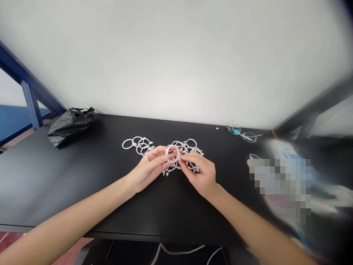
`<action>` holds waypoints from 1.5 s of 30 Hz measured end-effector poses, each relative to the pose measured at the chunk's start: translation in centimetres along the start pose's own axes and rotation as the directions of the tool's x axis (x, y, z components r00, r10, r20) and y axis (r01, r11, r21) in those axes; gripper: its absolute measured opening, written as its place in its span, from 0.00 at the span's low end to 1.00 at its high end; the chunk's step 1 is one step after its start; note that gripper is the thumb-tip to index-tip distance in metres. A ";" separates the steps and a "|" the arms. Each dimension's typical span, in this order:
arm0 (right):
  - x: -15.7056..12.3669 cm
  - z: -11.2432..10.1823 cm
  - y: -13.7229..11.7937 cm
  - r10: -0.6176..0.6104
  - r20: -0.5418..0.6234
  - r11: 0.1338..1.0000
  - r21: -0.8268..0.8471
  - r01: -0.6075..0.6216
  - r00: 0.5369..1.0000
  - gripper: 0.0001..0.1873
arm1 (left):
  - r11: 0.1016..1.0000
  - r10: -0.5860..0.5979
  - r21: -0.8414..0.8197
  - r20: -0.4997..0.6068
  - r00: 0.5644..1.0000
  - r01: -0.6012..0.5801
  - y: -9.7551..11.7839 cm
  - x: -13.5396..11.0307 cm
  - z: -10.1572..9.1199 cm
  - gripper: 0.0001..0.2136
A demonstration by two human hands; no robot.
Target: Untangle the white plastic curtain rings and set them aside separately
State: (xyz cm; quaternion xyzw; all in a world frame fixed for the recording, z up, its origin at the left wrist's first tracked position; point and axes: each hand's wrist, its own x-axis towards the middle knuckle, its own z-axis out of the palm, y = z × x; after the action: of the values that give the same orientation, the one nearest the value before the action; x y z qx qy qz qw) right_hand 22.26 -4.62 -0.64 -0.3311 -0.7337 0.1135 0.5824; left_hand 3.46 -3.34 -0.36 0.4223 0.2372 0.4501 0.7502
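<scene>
A white plastic ring (178,151) is held up between my two hands over the black table. My left hand (149,165) grips its left side, with the thumb in front and the fingers behind. At the ring's lower right, the thumb and fingertips of my right hand (200,171) pinch its edge, hiding whatever small part is there. Behind and under the hands lies a pile of similar white rings (192,139) with little tabs on them. A smaller group of such rings (127,148) lies left of the pile, beyond my left hand.
A crumpled black plastic bag (71,125) sits at the table's back left. Eyeglasses (244,136) lie near the wall at back right. Blurred plastic packaging (289,154), partly pixelated, is at right. The black table (110,206) has pale cables (182,253) below its front edge.
</scene>
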 end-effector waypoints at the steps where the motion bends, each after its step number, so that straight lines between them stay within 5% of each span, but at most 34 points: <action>1: 0.0 0.0 -0.1 0.011 0.011 1.000 0.006 -0.011 1.000 0.11 | 1.000 0.007 0.009 0.003 1.000 -0.007 0.1 0.0 0.0 0.11; 4: 0.0 0.1 -0.2 0.027 0.038 0.999 0.016 -0.027 0.999 0.10 | 0.997 0.018 0.068 0.006 1.000 -0.018 0.1 0.1 -0.2 0.24; 9: 0.1 0.1 -0.4 0.036 0.012 0.998 0.042 -0.036 0.999 0.12 | 0.983 0.071 0.171 0.008 0.997 -0.072 -0.1 0.1 -0.7 0.18; 16: -0.4 -0.1 -0.5 0.233 0.071 0.966 0.095 -0.239 0.970 0.08 | 0.993 0.025 0.114 -0.016 1.000 -0.023 0.4 -0.1 -0.3 0.14; 21: -0.7 0.0 -0.7 0.337 0.061 0.927 0.154 -0.343 0.939 0.06 | 0.972 0.120 0.196 0.043 0.992 -0.126 0.6 0.0 -0.1 0.16; 35: -0.4 0.1 -0.7 0.331 0.064 0.918 0.207 -0.337 0.941 0.06 | 0.745 0.218 0.617 0.135 0.967 -0.254 -0.1 -0.1 -0.6 0.14; 45: -0.3 0.1 -0.6 0.406 0.108 0.866 0.273 -0.420 0.907 0.04 | 0.753 0.160 0.632 0.095 0.983 -0.184 -0.2 0.1 -0.6 0.13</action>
State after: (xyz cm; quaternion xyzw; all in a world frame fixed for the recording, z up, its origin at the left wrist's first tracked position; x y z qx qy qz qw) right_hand 21.96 -5.22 -0.58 -0.3885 -0.6348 0.3494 0.5692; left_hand 3.15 -2.99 -0.86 0.6793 0.3230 0.4025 0.5218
